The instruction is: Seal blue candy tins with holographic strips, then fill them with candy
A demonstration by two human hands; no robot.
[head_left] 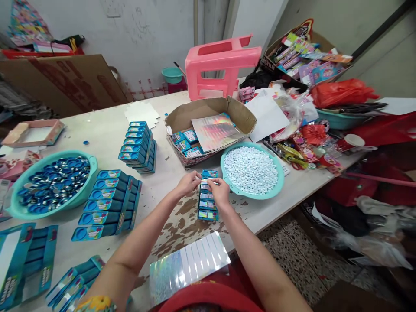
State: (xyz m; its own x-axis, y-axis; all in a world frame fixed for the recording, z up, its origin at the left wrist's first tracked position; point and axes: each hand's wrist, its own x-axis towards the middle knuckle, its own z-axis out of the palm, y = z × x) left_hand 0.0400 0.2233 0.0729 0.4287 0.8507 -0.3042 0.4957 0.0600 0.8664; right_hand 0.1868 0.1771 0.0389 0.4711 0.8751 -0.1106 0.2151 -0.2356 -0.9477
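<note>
My left hand (189, 182) and my right hand (220, 190) meet over a row of small blue boxes (208, 214) standing on the table. Fingers of both are pinched at a small shiny sticker (204, 182), stretched between them above the upper boxes. Shiny rectangles cover part of the tops of the nearer boxes. Close to my body lies a holographic sticker sheet (190, 264), marked off in strips. Just right of my right hand is a turquoise basin (280, 184) full of small pale pellets.
Left on the table (169, 190) stand stacked blue boxes (107, 203), another stack (138, 147) and a basin of blue-and-silver caps (92, 167). A cardboard box (240, 112) holds boxes and a sheet. Behind are a pink stool (224, 60) and, rightward, piled packages (312, 60).
</note>
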